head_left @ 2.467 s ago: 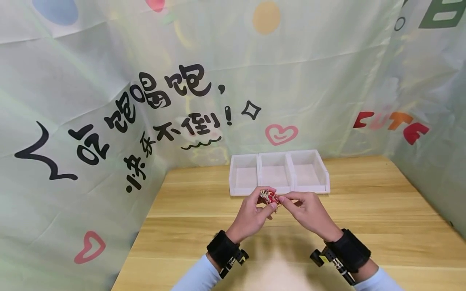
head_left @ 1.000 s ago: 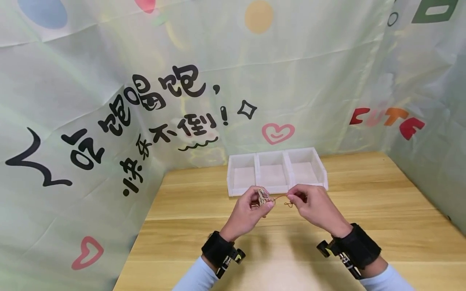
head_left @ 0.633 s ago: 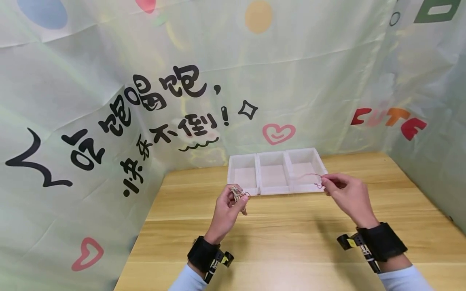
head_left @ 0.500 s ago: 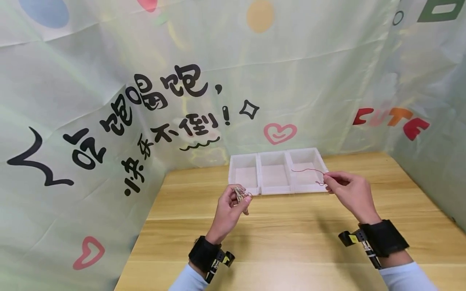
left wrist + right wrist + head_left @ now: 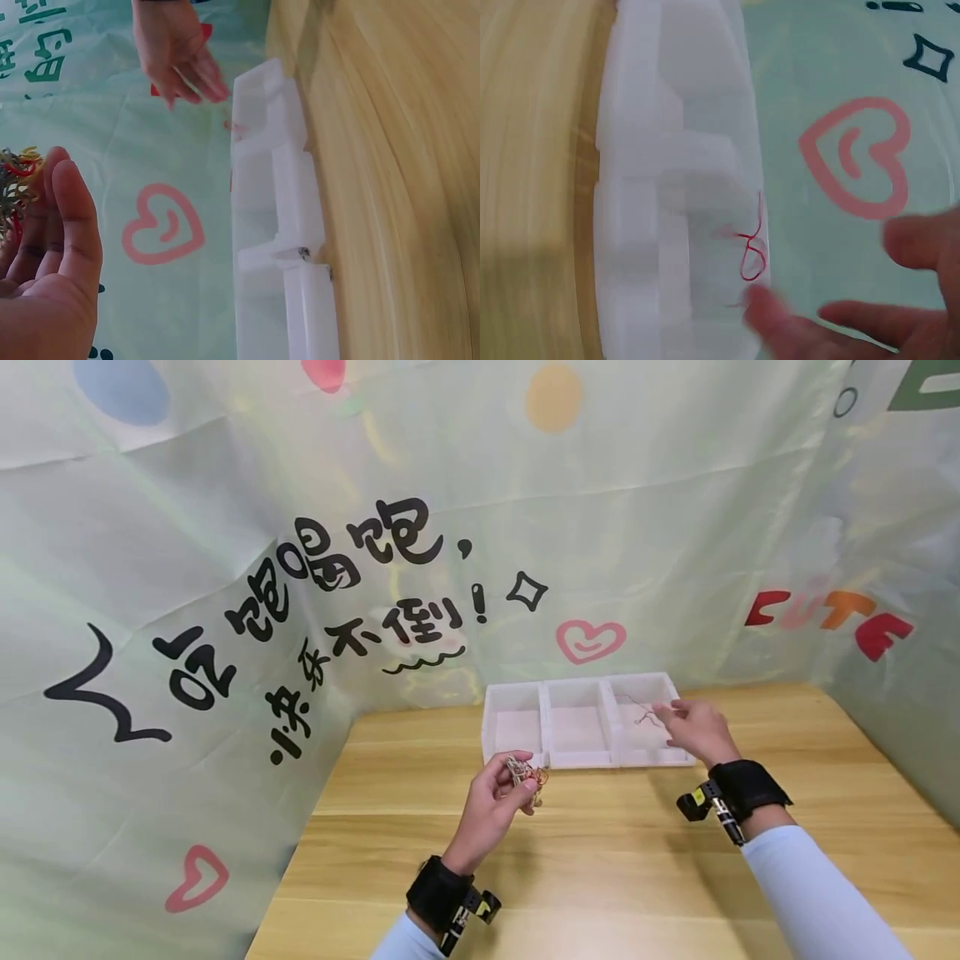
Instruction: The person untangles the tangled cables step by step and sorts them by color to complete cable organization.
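My left hand [image 5: 491,806] holds a tangled bundle of thin strings [image 5: 528,777] in red, yellow and grey, in front of the white tray's left and middle compartments. Its thumb lies over the bundle and the fingers curl behind it. My right hand [image 5: 699,728] hovers at the right compartment of the tray, thumb and fingers spread apart. Just off its fingertips is a thin red string [image 5: 751,247] with a small loop, at that compartment. Whether the string is falling or touches the tray floor I cannot tell.
A white three-compartment tray [image 5: 581,760] stands at the back of the wooden table [image 5: 600,868], near a printed cloth backdrop [image 5: 465,452]. Cloth also hangs along the left and right sides.
My right hand pulled a red string out of the bundle, carried it right over the right compartment and let go of it. My left hand, still holding the bundle, first moved left, then slightly back right.
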{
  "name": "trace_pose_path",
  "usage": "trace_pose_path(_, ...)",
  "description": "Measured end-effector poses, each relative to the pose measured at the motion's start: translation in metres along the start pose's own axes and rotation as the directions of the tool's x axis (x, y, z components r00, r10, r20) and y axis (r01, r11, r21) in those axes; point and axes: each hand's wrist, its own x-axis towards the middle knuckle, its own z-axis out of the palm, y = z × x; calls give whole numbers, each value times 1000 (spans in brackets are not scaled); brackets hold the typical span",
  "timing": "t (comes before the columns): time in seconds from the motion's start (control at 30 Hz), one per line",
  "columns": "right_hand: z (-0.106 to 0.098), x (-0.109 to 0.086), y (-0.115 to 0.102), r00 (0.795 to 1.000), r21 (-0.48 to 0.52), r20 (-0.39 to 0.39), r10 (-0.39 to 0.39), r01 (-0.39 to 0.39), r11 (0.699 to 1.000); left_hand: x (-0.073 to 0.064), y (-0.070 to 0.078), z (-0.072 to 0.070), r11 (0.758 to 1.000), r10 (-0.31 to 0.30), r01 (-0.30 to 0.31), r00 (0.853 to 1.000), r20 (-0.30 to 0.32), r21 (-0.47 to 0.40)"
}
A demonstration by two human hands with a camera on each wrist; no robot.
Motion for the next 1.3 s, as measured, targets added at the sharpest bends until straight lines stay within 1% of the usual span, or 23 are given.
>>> trace_pose_path(0.03, 1, -1, 2, 1000, -47, 26, -9, 10, 999, 0, -1, 2, 1000, -8, 8, 1000, 5, -2)
trace_pose_path(0.1, 4, -6, 4, 998, -83, 48, -34, 38, 996, 1, -4, 4, 1000, -16, 16, 1000, 12, -3)
trace_pose_path(0.2, 10, -15, 2, 994, -81, 4, -111, 111, 991, 3, -14, 5, 1000, -14, 14, 1000, 16, -7)
trace_pose_path(0.3, 16, -23, -4, 981, -76, -39, -191, 187, 979, 6, -23, 6, 1000, -10, 10, 1000, 19, -21)
trace_pose_path(0.4, 19, -34, -15, 971, -41, -35, -236, 235, 971, 6, -23, 10, 999, -12, 13, 1000, 23, -36)
trace_pose_path(0.5, 23, -48, -26, 965, 28, -12, -261, 261, 965, 4, -21, 14, 998, -24, 25, 999, 25, -59)
trace_pose_path(0.6, 25, -62, -40, 956, 105, 8, -294, 292, 951, 3, -18, 19, 996, -26, 28, 1000, 18, -85)
trace_pose_path(0.67, 28, -71, -49, 945, 146, 18, -327, 321, 936, 3, -17, 22, 994, -26, 27, 1000, 13, -106)
trace_pose_path(0.77, 32, -84, -61, 927, 173, 28, -374, 364, 915, 1, -15, 25, 992, -28, 31, 999, 21, -124)
trace_pose_path(0.9, 40, -97, -74, 911, 162, 35, -411, 401, 902, 1, -13, 28, 993, -20, 26, 999, 45, -117)
trace_pose_path(0.97, 43, -101, -78, 902, 163, 37, -431, 420, 893, 1, -12, 29, 994, -7, 12, 999, 51, -112)
trace_pose_path(1.1, 49, -106, -85, 865, 172, 39, -501, 488, 856, 0, -12, 33, 992, 20, -12, 998, 63, -126)
trace_pose_path(1.2, 52, -107, -90, 831, 155, 42, -555, 544, 825, -1, -12, 36, 990, 41, -29, 996, 79, -141)
trace_pose_path(1.3, 55, -108, -94, 811, 121, 40, -583, 576, 809, -1, -7, 39, 991, 49, -35, 993, 106, -128)
